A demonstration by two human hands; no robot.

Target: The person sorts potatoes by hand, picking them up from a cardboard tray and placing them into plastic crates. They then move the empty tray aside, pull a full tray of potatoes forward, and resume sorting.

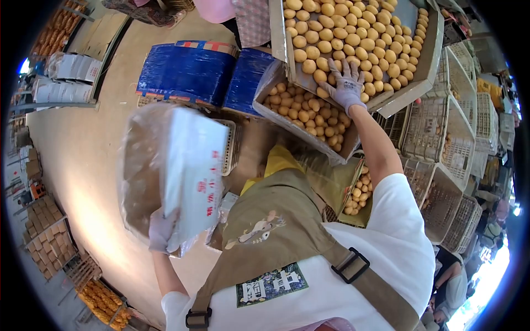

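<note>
1. Now, the left hand (162, 229), in a pale glove, is up at chest height with its fingers curled tight round the lower corner of a white carton (193, 171).
2. That carton has red print down its side, stands tilted, and sits against a clear plastic bag (138, 165) that bulges out to the left of it.
3. Over on the other side, the right hand (345, 85), gloved too, is stretched out at arm's length, palm down, fingers spread wide apart and resting on the yellow fruit (353, 38).
4. The fruit fills a big tilted cardboard tray (408, 91); the hand lies at its lower edge.
5. Just below, a second cardboard box (292, 129) holds more of the same fruit, and there's another lot in a crate (359, 193) by the right elbow.
6. Blue wrapped bundles (187, 69) sit left of the boxes, and pale plastic baskets (441, 132) are stacked to the right.
</note>
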